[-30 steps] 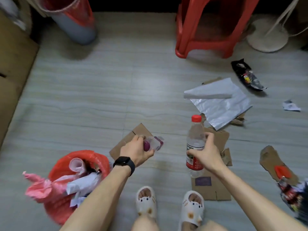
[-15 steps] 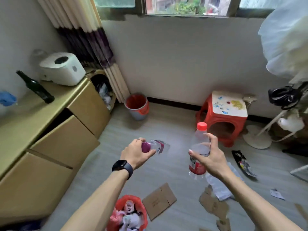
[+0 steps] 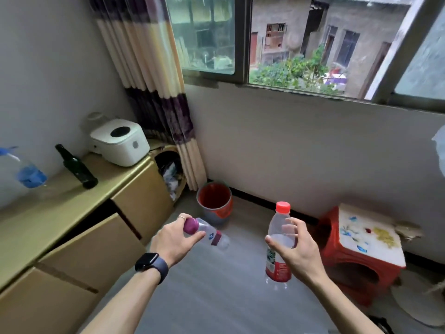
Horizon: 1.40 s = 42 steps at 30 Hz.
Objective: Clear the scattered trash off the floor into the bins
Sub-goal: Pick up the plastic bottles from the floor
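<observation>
- The room has a grey floor (image 3: 216, 292), a window (image 3: 301, 44) and a tan cabinet (image 3: 72, 232). A moment ago the view showed only floor and trash. Now it looks up across the room.
- The left hand (image 3: 177, 242) pinches the small bottle (image 3: 209, 235) at its purple cap, and the bottle pokes out past the fingertips.
- The right hand (image 3: 296, 251) curls round the tall bottle (image 3: 279, 239), with the red cap above the fingers.
- Both bottles are now up off the floor. The red bin (image 3: 214, 201) stands just beyond the left hand's bottle, so dropping them in looks like the next step.
- The tall bottle's label is red and the small one's is purple. The words are too blurry to read.
</observation>
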Each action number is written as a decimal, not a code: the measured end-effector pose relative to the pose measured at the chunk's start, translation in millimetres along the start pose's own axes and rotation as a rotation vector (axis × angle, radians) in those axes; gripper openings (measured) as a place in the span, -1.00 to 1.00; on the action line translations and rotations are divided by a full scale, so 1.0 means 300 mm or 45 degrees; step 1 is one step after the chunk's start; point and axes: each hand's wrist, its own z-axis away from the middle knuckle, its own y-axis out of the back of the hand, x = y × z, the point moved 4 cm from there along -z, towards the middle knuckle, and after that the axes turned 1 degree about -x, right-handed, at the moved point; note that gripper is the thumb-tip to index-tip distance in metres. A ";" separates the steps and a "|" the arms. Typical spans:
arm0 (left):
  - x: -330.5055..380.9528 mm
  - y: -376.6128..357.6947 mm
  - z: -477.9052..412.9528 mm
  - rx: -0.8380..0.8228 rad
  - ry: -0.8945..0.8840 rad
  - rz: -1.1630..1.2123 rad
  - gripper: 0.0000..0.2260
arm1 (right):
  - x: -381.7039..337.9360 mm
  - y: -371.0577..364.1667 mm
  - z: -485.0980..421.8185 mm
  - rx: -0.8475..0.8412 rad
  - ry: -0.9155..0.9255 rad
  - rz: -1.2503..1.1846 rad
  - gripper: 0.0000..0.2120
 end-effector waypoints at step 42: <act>-0.766 -1.241 -2.040 -0.425 0.200 -0.012 -0.57 | 0.701 -1.505 -1.995 -0.446 -0.298 0.616 -0.68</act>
